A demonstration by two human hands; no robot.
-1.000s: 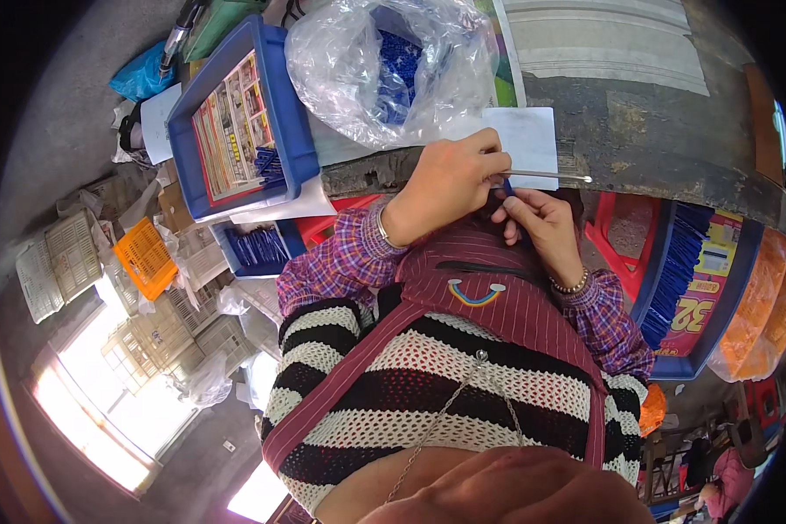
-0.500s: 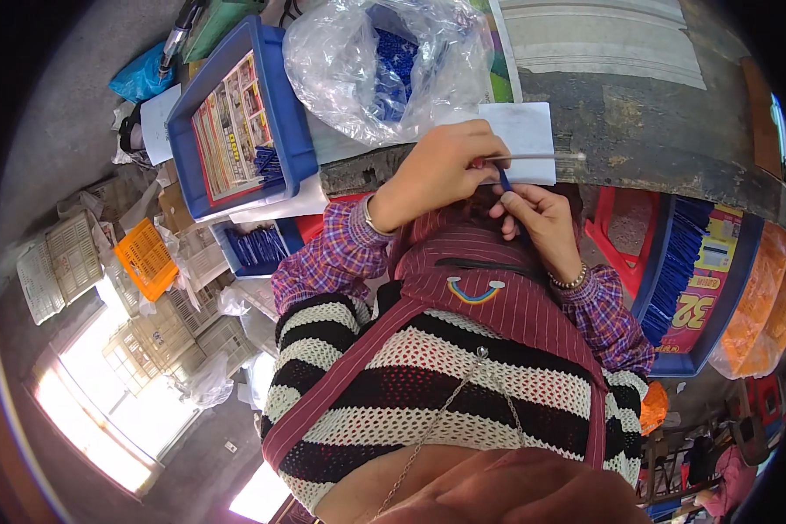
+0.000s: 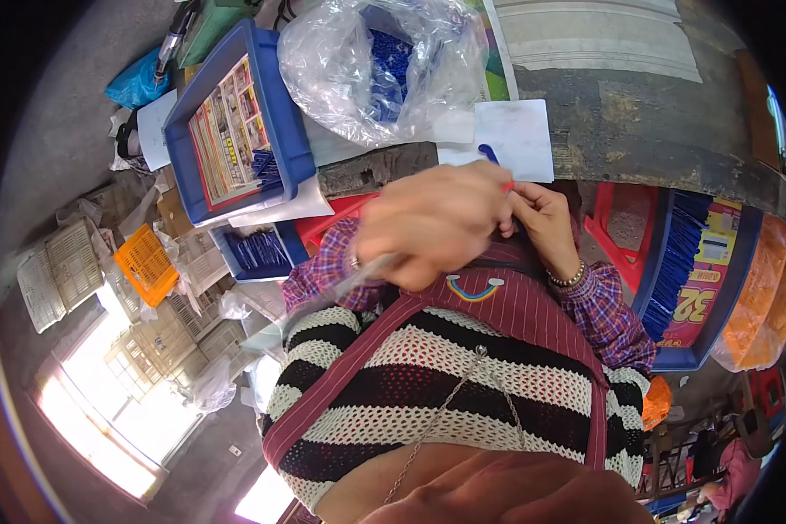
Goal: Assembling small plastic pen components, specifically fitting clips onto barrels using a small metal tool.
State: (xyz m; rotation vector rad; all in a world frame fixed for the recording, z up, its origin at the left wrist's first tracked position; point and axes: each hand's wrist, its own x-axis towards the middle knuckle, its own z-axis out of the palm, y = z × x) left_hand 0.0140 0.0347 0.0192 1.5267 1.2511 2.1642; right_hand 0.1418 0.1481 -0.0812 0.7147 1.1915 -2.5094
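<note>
My left hand (image 3: 441,223) is smeared by motion, in front of my apron, its fingers curled. From it a thin metal rod (image 3: 349,282) trails toward my left sleeve as a pale grey streak. My right hand (image 3: 543,214) is pinched closed at the table's front edge, close to the left fingertips. Just beyond the fingers a small blue piece (image 3: 489,154) with a curved tip stands out over a white paper sheet (image 3: 524,131). Its lower end is hidden by the hands. A small red spot shows between the fingertips; I cannot tell what it is.
A clear plastic bag (image 3: 323,83) of blue pieces lies on the worn table (image 3: 620,131). Left of it stands a blue tray (image 3: 301,144) lined with printed paper. Lower down are a smaller blue tray (image 3: 293,240) and, at right, another blue tray (image 3: 672,360) with blue pieces.
My left hand has swung down and turned, so the rod that pointed right over the paper now points down-left. The blue piece shows farther up over the paper. My right hand has barely moved.
</note>
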